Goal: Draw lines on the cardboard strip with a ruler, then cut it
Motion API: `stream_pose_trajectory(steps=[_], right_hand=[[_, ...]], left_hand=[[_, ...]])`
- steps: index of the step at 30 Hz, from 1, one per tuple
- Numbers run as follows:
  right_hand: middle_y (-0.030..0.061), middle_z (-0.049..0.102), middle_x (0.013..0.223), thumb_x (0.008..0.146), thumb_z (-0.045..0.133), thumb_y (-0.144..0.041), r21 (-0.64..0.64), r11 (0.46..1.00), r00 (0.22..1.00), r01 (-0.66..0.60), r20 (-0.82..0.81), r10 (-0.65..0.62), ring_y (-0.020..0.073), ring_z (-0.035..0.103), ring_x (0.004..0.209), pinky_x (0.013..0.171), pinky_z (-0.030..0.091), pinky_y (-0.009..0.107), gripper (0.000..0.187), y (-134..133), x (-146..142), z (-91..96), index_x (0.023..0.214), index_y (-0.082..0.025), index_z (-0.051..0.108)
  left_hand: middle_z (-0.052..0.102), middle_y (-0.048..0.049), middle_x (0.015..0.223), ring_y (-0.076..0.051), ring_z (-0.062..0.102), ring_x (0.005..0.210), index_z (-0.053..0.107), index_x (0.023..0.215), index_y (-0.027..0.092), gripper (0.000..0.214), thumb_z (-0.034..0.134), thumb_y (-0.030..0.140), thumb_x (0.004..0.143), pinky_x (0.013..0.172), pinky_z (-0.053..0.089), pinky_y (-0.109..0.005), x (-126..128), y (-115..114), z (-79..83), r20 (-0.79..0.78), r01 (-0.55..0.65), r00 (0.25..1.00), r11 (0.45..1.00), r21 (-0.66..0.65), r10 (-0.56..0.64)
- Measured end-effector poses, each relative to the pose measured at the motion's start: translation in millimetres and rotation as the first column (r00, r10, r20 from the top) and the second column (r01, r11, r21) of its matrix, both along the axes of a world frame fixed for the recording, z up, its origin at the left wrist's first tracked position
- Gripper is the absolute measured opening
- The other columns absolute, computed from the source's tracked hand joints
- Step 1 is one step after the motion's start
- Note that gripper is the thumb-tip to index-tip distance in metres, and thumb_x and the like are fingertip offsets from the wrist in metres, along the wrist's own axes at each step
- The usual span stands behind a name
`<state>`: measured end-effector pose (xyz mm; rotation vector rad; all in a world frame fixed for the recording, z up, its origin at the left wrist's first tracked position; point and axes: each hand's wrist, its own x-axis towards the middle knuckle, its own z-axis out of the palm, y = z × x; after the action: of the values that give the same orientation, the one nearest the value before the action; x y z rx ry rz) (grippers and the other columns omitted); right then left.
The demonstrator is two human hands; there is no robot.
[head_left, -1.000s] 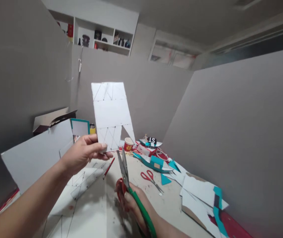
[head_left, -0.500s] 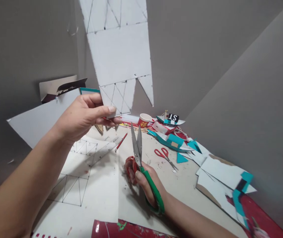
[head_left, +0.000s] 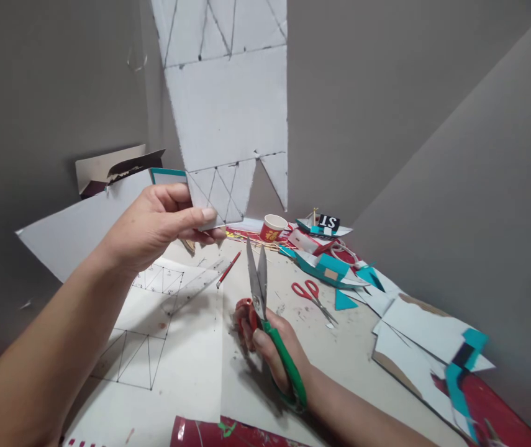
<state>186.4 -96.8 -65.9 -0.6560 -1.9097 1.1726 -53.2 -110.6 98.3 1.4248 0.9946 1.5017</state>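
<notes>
My left hand (head_left: 163,223) pinches the lower left corner of a tall white card (head_left: 228,105), held up above the table. Pencil lines and zigzags mark the card, and a triangular notch is cut into its bottom edge. Below it, my right hand (head_left: 274,354) grips scissors (head_left: 258,285) with one green and one red handle. Their blades point up, slightly parted, and stand apart from the card. The card's top runs out of view.
Large paper (head_left: 190,347) with drawn trusses lies on the table, with a red pencil (head_left: 228,269) at its edge. Red-handled scissors (head_left: 312,298), a paper cup (head_left: 273,228), teal paper boats (head_left: 330,267) and card scraps (head_left: 414,354) lie to the right. A white sheet (head_left: 79,230) leans behind my left arm.
The card has come slightly lower and hangs a little straighter. Both hands keep their holds, and the scissor blades look about as far apart as before.
</notes>
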Motion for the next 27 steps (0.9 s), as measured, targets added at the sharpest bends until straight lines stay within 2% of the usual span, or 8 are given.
stream_pose_trajectory(steps=[4, 9, 16, 20, 23, 27], right_hand=[[0.0019, 0.054, 0.073, 0.092, 0.054, -0.065, -0.027, 1.0, 1.0, -0.01, -0.007, 0.009, 0.017, 0.047, 0.06, 0.054, 0.042, 0.029, 0.048, 1, 1, -5.0, 0.103, -0.019, 0.064], [0.0004, 0.05, 0.07, 0.092, 0.052, -0.066, -0.025, 0.999, 1.0, -0.022, -0.01, 0.021, 0.0168, 0.044, 0.06, 0.054, 0.039, 0.029, 0.048, 1, 1, -4.5, 0.1, -0.02, 0.062], [0.0015, 0.048, 0.075, 0.09, 0.052, -0.07, -0.052, 0.999, 1.0, -0.006, -0.026, 0.005, 0.0169, 0.042, 0.064, 0.053, 0.037, 0.027, 0.053, 5, -3, -18.5, 0.102, -0.019, 0.062], [-0.0015, 0.042, 0.071, 0.089, 0.051, -0.072, -0.052, 0.998, 0.999, -0.038, -0.018, 0.037, 0.0141, 0.036, 0.06, 0.05, 0.032, 0.025, 0.055, 11, -7, -23.0, 0.103, -0.019, 0.059], [-0.0026, 0.041, 0.069, 0.09, 0.05, -0.072, 0.01, 0.998, 0.998, -0.055, -0.027, 0.056, 0.0127, 0.036, 0.058, 0.051, 0.031, 0.025, 0.055, 13, -9, -19.1, 0.099, -0.018, 0.058], [-0.0033, 0.04, 0.067, 0.091, 0.049, -0.072, 0.06, 0.998, 0.999, -0.033, -0.017, 0.035, 0.0121, 0.035, 0.057, 0.051, 0.03, 0.026, 0.055, 14, -12, -14.5, 0.095, -0.018, 0.057]], left_hand=[[0.077, -0.0059, 0.07, -0.026, 0.077, 0.069, 0.079, 0.082, 0.013, 0.025, 0.09, 0.031, 0.069, 0.058, 0.061, -0.03, 0, 2, -0.8, -0.008, 0.014, 1.0, 1.0, 0.008, -0.014], [0.078, -0.0088, 0.074, -0.026, 0.077, 0.069, 0.079, 0.081, 0.013, 0.026, 0.089, 0.033, 0.069, 0.059, 0.06, -0.03, -2, 3, -2.0, -0.014, 0.01, 1.0, 0.999, -0.033, -0.011], [0.079, -0.0072, 0.074, -0.019, 0.075, 0.069, 0.08, 0.081, 0.015, 0.019, 0.084, 0.033, 0.076, 0.065, 0.06, -0.025, -8, 3, -2.3, 0.014, 0.103, 0.995, 0.992, -0.077, -0.103], [0.08, -0.0074, 0.082, -0.017, 0.075, 0.073, 0.081, 0.09, 0.017, 0.022, 0.085, 0.035, 0.078, 0.067, 0.06, -0.023, -11, 7, -4.1, 0.015, 0.155, 0.988, 0.981, -0.115, -0.154], [0.081, -0.0065, 0.088, -0.016, 0.074, 0.076, 0.081, 0.099, 0.019, 0.026, 0.084, 0.036, 0.079, 0.072, 0.061, -0.024, -11, 10, -6.8, 0.023, 0.2, 0.98, 0.972, -0.12, -0.199], [0.081, -0.0064, 0.099, -0.019, 0.074, 0.089, 0.08, 0.11, 0.024, 0.033, 0.084, 0.037, 0.08, 0.079, 0.061, -0.027, -11, 11, -9.6, 0.024, 0.221, 0.975, 0.968, -0.12, -0.22]])
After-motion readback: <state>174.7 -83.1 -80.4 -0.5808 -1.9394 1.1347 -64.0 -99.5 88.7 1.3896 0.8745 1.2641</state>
